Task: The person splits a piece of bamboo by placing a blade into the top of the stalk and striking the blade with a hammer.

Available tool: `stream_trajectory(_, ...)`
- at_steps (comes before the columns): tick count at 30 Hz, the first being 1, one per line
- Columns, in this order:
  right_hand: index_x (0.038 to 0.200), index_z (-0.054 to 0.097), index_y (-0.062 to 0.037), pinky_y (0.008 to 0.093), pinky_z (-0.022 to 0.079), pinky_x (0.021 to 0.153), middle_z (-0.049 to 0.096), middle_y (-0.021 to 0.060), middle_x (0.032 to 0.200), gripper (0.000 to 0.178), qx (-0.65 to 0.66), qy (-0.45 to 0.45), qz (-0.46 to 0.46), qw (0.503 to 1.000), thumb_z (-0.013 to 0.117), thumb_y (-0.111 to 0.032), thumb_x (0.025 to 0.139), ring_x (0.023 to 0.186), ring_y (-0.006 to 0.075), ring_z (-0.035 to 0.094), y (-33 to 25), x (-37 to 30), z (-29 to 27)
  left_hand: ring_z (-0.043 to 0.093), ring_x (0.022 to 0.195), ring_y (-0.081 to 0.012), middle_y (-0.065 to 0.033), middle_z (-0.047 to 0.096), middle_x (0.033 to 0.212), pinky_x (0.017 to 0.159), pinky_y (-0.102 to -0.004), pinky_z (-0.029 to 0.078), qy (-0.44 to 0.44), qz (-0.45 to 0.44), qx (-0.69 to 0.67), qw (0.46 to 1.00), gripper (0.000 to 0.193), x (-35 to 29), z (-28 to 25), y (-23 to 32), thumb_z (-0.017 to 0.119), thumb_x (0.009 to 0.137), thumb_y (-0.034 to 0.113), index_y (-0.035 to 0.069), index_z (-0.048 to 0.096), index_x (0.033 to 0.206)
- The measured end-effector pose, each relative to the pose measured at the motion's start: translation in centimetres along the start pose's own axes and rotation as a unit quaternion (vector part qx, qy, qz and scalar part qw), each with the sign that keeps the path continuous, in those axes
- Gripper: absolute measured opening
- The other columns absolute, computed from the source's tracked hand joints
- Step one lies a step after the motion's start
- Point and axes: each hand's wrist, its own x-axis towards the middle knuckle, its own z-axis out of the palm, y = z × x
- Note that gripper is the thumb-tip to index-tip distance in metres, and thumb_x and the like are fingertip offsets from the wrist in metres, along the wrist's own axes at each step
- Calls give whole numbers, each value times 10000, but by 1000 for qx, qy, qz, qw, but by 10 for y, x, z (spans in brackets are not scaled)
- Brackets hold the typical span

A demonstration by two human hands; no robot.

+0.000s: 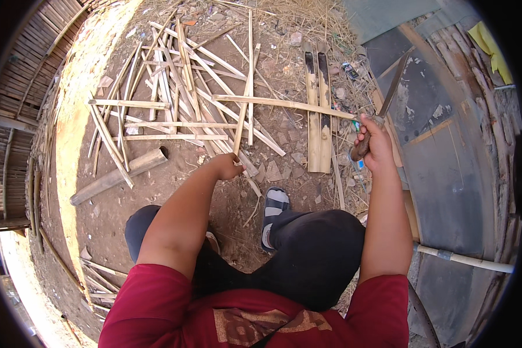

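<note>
My right hand is closed round the brown handle of a machete, whose long dark blade points up and away to the right. A long bamboo strip runs across to the left from beside that hand; its near end meets the knuckles and blade base, and whether the fingers pinch it too I cannot tell. Low over the ground, my left hand is closed at the lower end of another pale bamboo strip. Many loose split strips lie crisscrossed in a heap beyond it.
Two split bamboo halves lie side by side, left of my right hand. A whole bamboo piece rests on the dirt at left. Dark sheets with a pale pipe stand along the right. My sandalled foot is below the heap.
</note>
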Motion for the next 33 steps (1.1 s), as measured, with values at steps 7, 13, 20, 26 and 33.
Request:
stream_trajectory(7,987,582,-105,252,441,502,591,-14,765,221,-204,35,160,965,767,-218,942,576,91,532,158,6,-63,729,944,-316,-196,728,1138,870,-425,561,113,98,-63,987,456,-84,-100,61,716,961,386,24,672,1233)
stream_trajectory(13,1161,614,-30,315,479,547,639,50,861,369,-286,136,155,936,794,-206,890,661,141,589,329,24,-104,726,862,-274,-165,721,1110,774,-398,573,122,106,-10,987,378,-165,-165,84,743,958,307,30,660,1201)
stream_trajectory(20,1169,722,2,458,513,952,743,223,1094,451,-342,139,77,926,795,-294,836,1055,391,705,346,46,-89,716,886,-240,-119,716,1132,797,-369,569,89,49,-71,992,368,-209,-152,58,757,951,235,36,641,1239)
stream_trajectory(26,1128,730,-4,482,525,932,738,251,1059,458,-391,166,72,902,775,-332,812,1027,429,703,339,60,-75,682,861,-173,-89,720,1086,794,-340,560,99,12,-143,985,334,-194,-132,51,742,972,216,23,642,1226)
stream_trajectory(33,1144,727,-7,490,517,973,715,281,1115,507,-418,193,123,879,760,-351,774,1083,442,678,370,89,-112,664,883,-148,-70,710,1079,798,-321,553,87,17,-157,984,326,-174,-123,46,735,982,207,16,635,1228)
